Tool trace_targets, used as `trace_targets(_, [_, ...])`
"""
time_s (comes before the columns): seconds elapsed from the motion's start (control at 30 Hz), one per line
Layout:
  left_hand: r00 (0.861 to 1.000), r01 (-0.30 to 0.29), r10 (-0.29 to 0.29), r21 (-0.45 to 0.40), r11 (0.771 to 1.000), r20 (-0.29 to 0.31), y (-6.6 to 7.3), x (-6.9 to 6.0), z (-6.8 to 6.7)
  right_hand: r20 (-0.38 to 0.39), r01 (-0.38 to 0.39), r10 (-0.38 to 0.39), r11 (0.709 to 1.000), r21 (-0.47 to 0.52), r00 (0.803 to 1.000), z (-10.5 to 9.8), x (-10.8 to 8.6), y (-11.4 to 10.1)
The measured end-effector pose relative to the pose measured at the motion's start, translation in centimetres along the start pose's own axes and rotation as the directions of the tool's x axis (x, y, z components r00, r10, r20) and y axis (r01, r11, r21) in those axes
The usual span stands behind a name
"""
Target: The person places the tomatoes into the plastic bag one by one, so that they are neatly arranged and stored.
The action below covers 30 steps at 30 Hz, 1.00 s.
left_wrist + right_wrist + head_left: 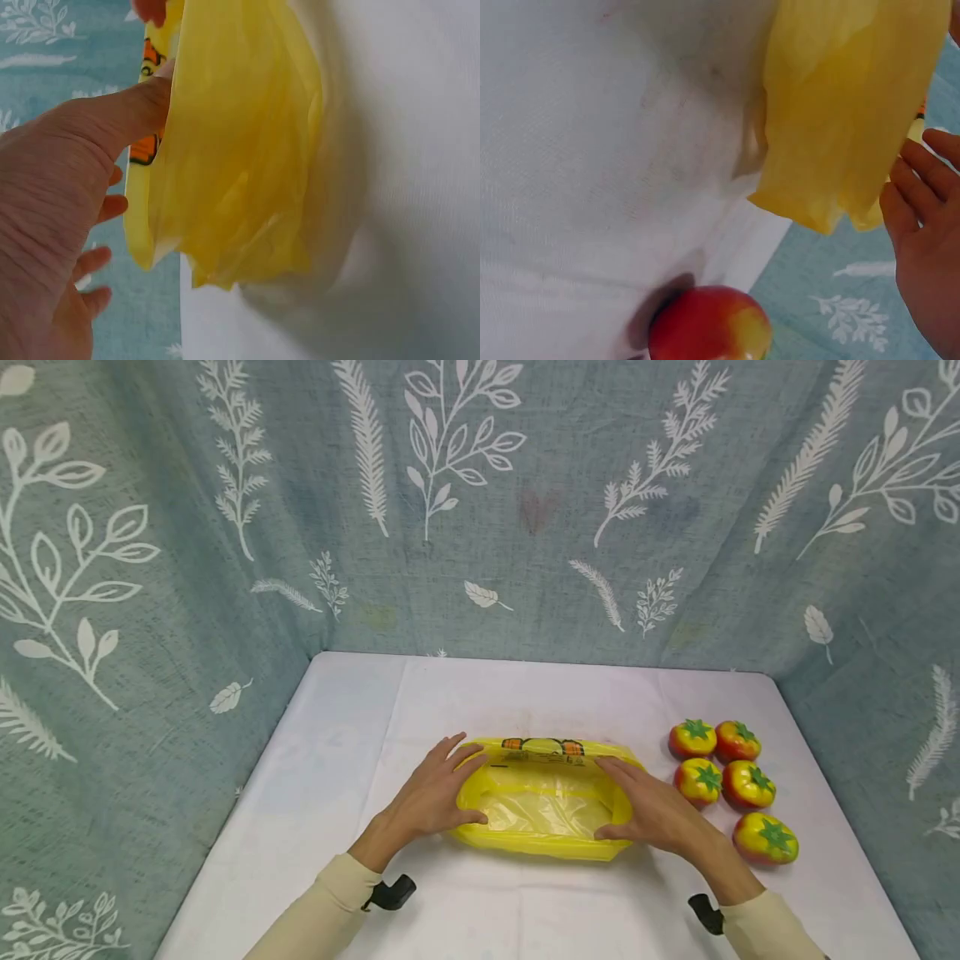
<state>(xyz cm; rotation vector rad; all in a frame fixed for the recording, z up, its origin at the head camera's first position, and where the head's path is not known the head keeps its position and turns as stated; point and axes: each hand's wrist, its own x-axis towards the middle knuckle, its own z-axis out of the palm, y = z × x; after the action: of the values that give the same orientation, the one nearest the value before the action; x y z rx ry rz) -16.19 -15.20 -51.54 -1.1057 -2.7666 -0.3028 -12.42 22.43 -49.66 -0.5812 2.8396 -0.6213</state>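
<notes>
A yellow plastic bag stands on the white table with its mouth spread wide, and its inside shows from above. At its left end is my left hand, fingers spread and thumb reaching over the rim into the mouth. The left wrist view has that thumb against the bag's edge. My right hand lies along the right end, its thumb inside the mouth and its fingers fairly straight. In the right wrist view, the fingers touch or nearly touch the bag's side.
Several red-and-yellow, tomato-like fruits with green star-shaped caps sit right of the bag; the nearest fruit is close to my right forearm. The white table is bordered by a grey-green leaf-patterned curtain at the back and sides.
</notes>
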Motion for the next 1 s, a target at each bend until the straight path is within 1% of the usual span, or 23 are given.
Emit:
trace_targets(0.07, [1.000, 0.021, -0.021, 0.003, 1.000, 0.002, -0.2, -0.1, -0.1, -0.010, 0.005, -0.005, 1.000, -0.001, 1.000, -0.2, -0.2, -0.1])
trace_targets(0.2, [0.998, 0.054, -0.052, -0.041, 0.998, 0.045, -0.4, -0.4, -0.1, -0.018, -0.010, 0.011, 1.000, 0.009, 1.000, -0.7, -0.8, -0.1])
trace_targets(0.4, [0.990, 0.097, -0.083, -0.125, 0.987, 0.110, -0.4, -0.7, 0.1, -0.048, -0.060, 0.061, 0.998, 0.032, 0.997, -1.4, -2.2, 0.5])
trace_targets(0.57, [0.987, 0.114, -0.093, -0.162, 0.980, 0.130, -0.3, -0.7, 0.1, -0.078, -0.114, 0.117, 0.992, 0.047, 0.990, -2.2, -3.4, 1.4])
trace_targets(0.73, [0.985, 0.114, -0.092, -0.152, 0.982, 0.142, -0.2, -0.5, 0.1, -0.110, -0.156, 0.165, 0.984, 0.081, 0.980, -2.9, -4.8, 2.8])
trace_targets(0.83, [0.985, 0.111, -0.089, -0.145, 0.983, 0.150, -0.2, -0.5, 0.1, -0.118, -0.197, 0.207, 0.976, 0.091, 0.971, -3.1, -5.7, 3.7])
trace_targets(0.93, [0.984, 0.110, -0.086, -0.149, 0.983, 0.159, -0.2, -0.4, 0.1, -0.114, -0.249, 0.259, 0.964, 0.099, 0.959, -3.1, -6.6, 4.7])
trace_targets(1.0, [0.983, 0.113, -0.087, -0.156, 0.981, 0.163, -0.2, -0.4, 0.1, -0.103, -0.291, 0.303, 0.950, 0.115, 0.947, -3.1, -7.3, 5.3])
